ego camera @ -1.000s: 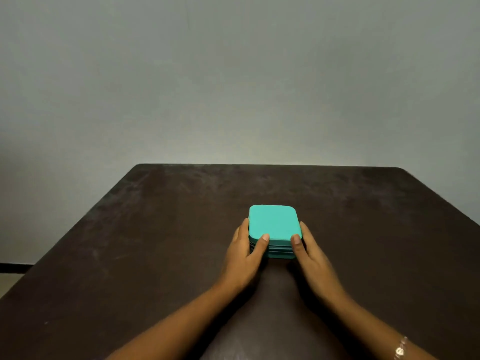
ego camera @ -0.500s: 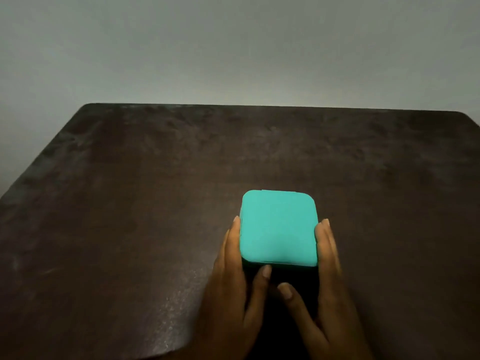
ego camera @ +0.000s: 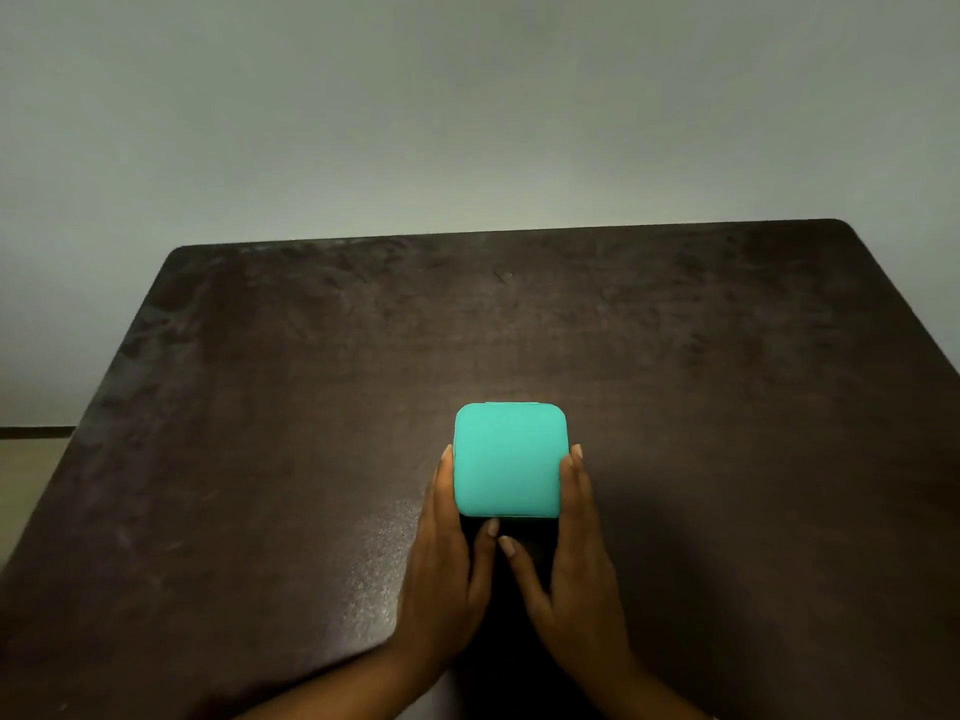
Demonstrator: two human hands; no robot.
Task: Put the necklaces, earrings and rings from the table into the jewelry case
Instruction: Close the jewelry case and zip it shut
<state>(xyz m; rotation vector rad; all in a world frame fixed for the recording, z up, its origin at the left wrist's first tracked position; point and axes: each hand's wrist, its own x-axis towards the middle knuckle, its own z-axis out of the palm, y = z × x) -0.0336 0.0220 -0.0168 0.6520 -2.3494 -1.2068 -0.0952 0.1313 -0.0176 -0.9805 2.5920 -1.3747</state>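
A square turquoise jewelry case [ego camera: 509, 459] with rounded corners sits closed on the dark brown table [ego camera: 260, 459], near the middle. My left hand [ego camera: 447, 563] lies along the case's left side with straight fingers touching it. Along the right side lies my right hand [ego camera: 571, 563], fingers also straight against the case. Both thumbs point inward in front of the case's near edge, their tips almost meeting. No necklaces, earrings or rings show on the table.
A plain grey wall [ego camera: 467, 122] rises behind the table's far edge. The table's left edge runs diagonally, with a strip of floor [ego camera: 26, 459] beyond it.
The camera has tilted so the case is seen more from above. My thumbs have slipped off the lid to the front of the case; my fingers stay along its sides.
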